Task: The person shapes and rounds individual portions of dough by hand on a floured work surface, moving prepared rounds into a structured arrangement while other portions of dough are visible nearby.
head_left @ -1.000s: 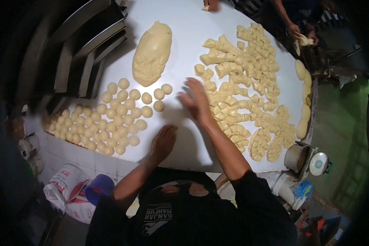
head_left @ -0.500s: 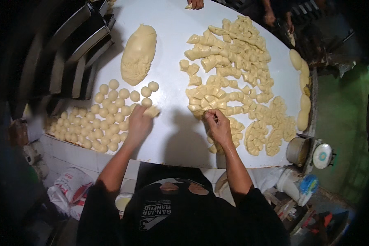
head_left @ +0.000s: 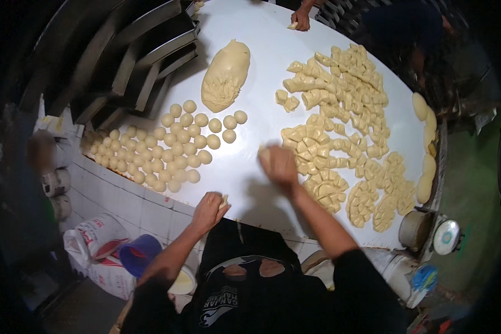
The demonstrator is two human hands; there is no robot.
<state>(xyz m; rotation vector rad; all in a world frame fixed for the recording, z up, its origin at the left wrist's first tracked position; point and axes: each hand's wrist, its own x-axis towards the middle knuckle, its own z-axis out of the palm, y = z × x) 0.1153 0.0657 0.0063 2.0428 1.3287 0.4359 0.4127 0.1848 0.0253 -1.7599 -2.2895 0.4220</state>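
Observation:
My left hand is at the table's near edge, its fingers closed around a small piece of dough. Farther right and higher, my right hand is smeared by motion over the white table; a pale bit of dough shows at its curled fingertips. Just to its right lie many cut dough pieces, some in round clusters and some in rows. On the left, smooth round dough balls sit close together. Behind them rests a large oblong lump of dough.
Dark metal trays are stacked at the far left. A co-worker's hand holds a dough piece at the far edge. Long dough rolls line the right edge, near a metal pot and a scale. Below left is a blue bucket.
My left hand has moved from beside the dough balls to the near edge. My right hand has left the cut pieces and moved left. The whole view has shifted and turned slightly.

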